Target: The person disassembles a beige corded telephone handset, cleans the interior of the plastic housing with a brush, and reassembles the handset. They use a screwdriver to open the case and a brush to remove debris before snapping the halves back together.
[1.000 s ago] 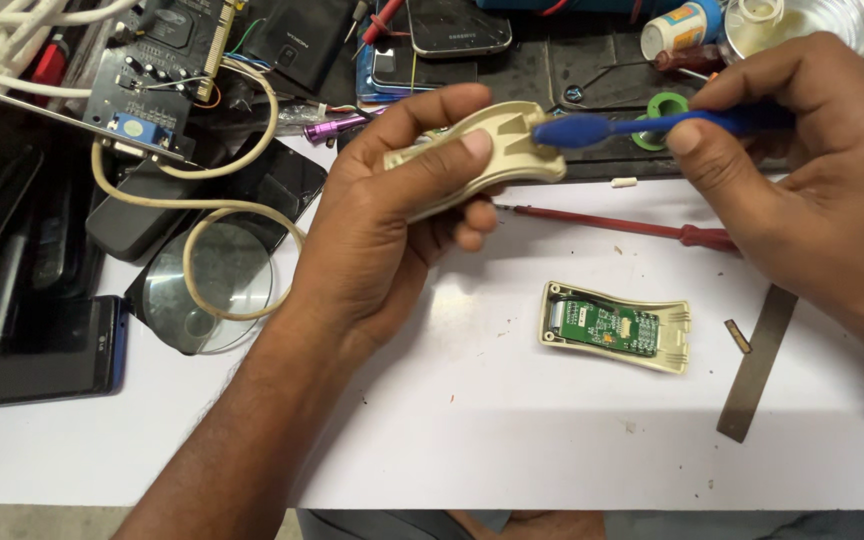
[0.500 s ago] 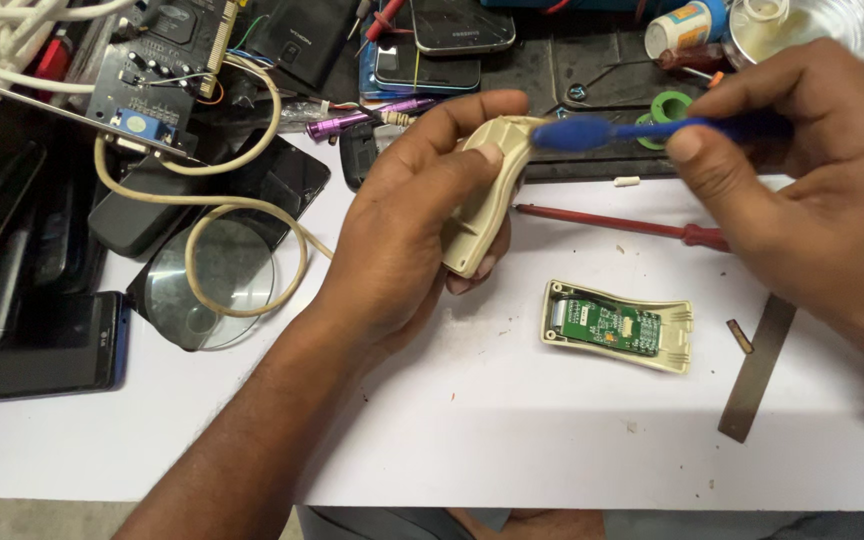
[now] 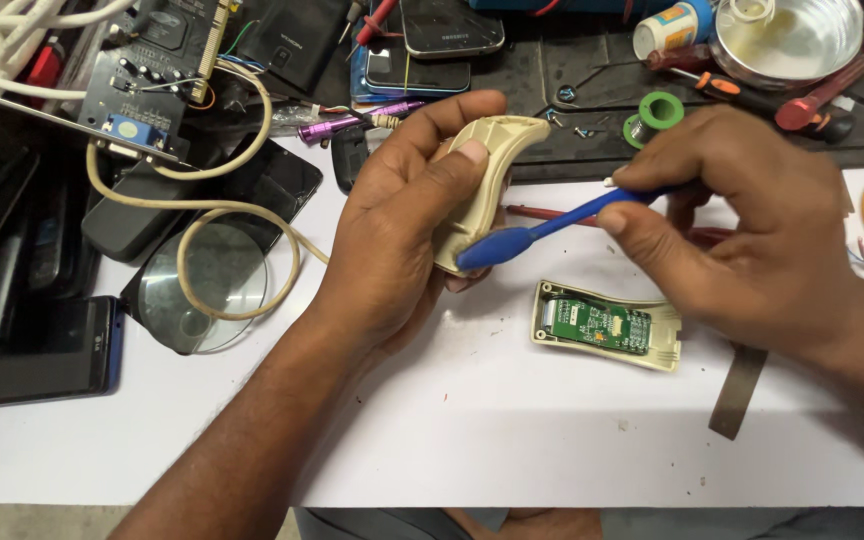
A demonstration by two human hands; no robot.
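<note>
Beige plastic shell (image 3: 482,190), curved, one half of a small casing: I am holding it edge-up above the white table (image 3: 512,440), and my left hand (image 3: 402,230) is clamping it, thumb pressing on the outer face and fingers wrapping behind.

Remaining entries, largest first:

White table: it is carrying everything below, with a dark mat running along its far edge.

Black phones and tablets (image 3: 32,350): these are lying stacked at the table's left edge, well apart from the shell.

Metal bowl (image 3: 792,40): it is sitting at the far right on the mat.

Circuit card (image 3: 152,90): it is resting at the far left, with a beige cable (image 3: 242,215) looping from it across a round glass lens (image 3: 202,300).

Right hand (image 3: 742,230): I am closing its fingers tight on the blue toothbrush.

Blue toothbrush (image 3: 542,230): its handle is running from my right hand leftward, and its head is touching the lower end of the shell.

Second casing half (image 3: 607,325): beige, lying flat on the table just below the brush, with its green circuit board facing up.

Metal strip (image 3: 737,390): it is lying on the table under my right wrist.

Red screwdriver (image 3: 552,212): it is lying behind the brush, partly hidden.

Green solder reel (image 3: 660,112): it is sitting on the mat beyond my right hand.
</note>
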